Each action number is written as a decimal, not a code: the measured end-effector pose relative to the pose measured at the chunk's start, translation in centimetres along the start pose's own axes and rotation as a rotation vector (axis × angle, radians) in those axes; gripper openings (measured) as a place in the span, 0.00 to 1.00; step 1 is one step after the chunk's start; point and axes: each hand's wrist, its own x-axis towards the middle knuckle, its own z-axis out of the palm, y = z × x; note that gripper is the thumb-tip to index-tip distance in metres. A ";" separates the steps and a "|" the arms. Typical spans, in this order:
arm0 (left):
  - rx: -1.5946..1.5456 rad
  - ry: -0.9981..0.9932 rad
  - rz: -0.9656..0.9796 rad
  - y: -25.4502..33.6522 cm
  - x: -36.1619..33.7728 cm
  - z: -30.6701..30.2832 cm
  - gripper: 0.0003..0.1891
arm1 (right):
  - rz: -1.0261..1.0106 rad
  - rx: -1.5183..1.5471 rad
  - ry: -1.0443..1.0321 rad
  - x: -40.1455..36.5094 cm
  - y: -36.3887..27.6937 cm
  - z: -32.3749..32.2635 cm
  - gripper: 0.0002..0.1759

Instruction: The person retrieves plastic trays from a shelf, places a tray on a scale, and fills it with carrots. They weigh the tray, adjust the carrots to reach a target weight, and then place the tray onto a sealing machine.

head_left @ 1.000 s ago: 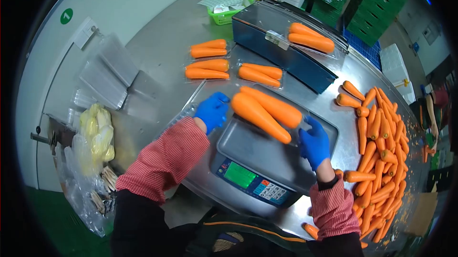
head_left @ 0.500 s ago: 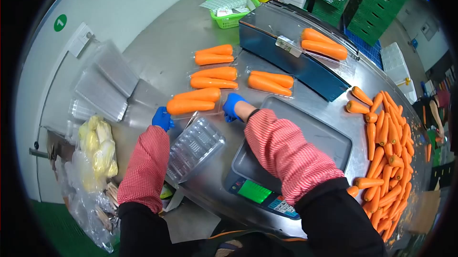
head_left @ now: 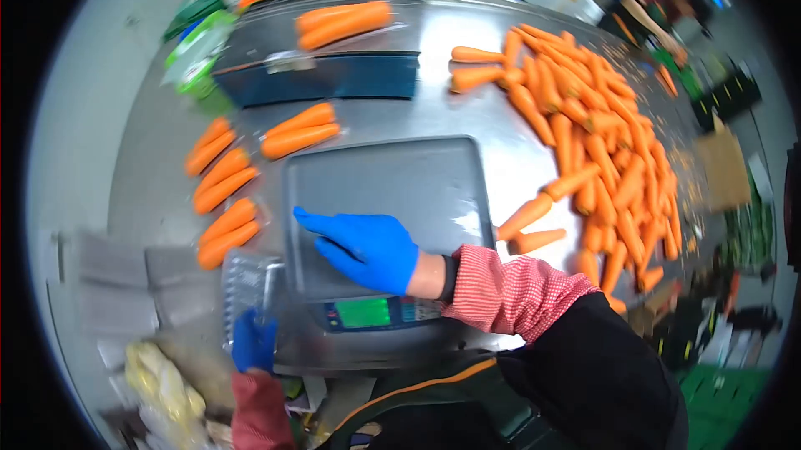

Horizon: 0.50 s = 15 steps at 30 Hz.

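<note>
My right hand (head_left: pixel 359 251), in a blue glove, is over the grey scale tray (head_left: pixel 384 166), its fingers extended to the left and nothing in it. At the lower left, my left hand (head_left: pixel 254 341), also gloved in blue, is at the near end of the clear plastic trays (head_left: pixel 249 283); blur hides whether its fingers grip them. Three packs of two carrots, the nearest one (head_left: pixel 228 233) just beyond those trays, lie in a column. Another carrot pack (head_left: pixel 300 129) is beside the scale's upper left corner. The scale's green display (head_left: pixel 363 313) faces me.
A large pile of loose carrots (head_left: pixel 617 158) covers the right side. Behind the scale stands a dark wrapping machine (head_left: pixel 325 78) with a carrot pack (head_left: pixel 344 24) on top. Plastic bags (head_left: pixel 163 383) lie at lower left. A co-worker's arm (head_left: pixel 655 28) shows at upper right.
The view has turned to the right. My right hand has left the nearest carrot pack and moved over the scale. My left hand has moved from beside that pack to the clear trays.
</note>
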 end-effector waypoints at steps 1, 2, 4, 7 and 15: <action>0.074 -0.053 0.038 -0.2 -1.5 0.6 0.16 | 0.020 -0.027 0.081 -2.2 0.8 -1.5 0.23; 0.060 -0.044 0.048 -0.8 -1.8 1.0 0.14 | 0.029 -0.051 0.156 -4.3 1.7 -2.9 0.22; 0.033 -0.013 0.042 -2.7 -1.4 1.7 0.11 | 0.163 -0.062 0.302 -8.5 3.2 -5.9 0.19; -0.159 0.015 0.063 -3.9 -0.7 2.1 0.04 | 0.430 -0.157 0.339 -14.2 7.3 -9.0 0.20; -0.326 -0.098 -0.197 -7.4 0.9 2.4 0.04 | 0.526 -1.058 -0.062 -19.1 18.6 -17.5 0.35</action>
